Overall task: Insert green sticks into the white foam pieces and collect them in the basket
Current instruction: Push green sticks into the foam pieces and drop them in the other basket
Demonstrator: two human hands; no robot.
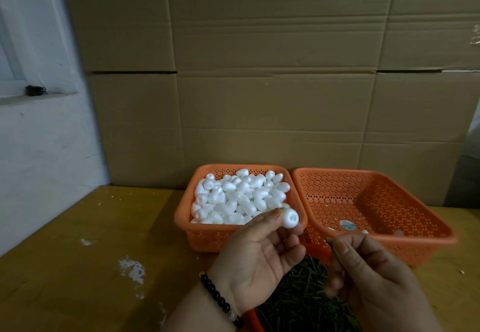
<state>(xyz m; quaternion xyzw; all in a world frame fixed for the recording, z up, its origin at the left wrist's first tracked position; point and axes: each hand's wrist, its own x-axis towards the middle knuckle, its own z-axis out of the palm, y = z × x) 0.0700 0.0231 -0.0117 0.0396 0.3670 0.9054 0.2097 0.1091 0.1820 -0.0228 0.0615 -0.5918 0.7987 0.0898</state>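
My left hand (pixel 262 251) pinches one white foam piece (pixel 290 218) between thumb and fingertips, with its dimpled end facing me. My right hand (pixel 368 277) pinches a thin green stick (pixel 330 244) whose tip points up and left, a short gap from the foam piece. An orange basket (pixel 187 217) on the left is heaped with several white foam pieces (pixel 239 196). Beside it on the right, a second orange basket (pixel 389 201) holds only a round sticker and a few white bits. A pile of green sticks (pixel 301 300) lies in an orange container below my hands.
The yellow wooden table (pixel 91 253) has white paint marks and crumbs. Stacked cardboard boxes (pixel 259 72) form a wall right behind the baskets. A white wall with a ledge (pixel 33 98) stands at the left.
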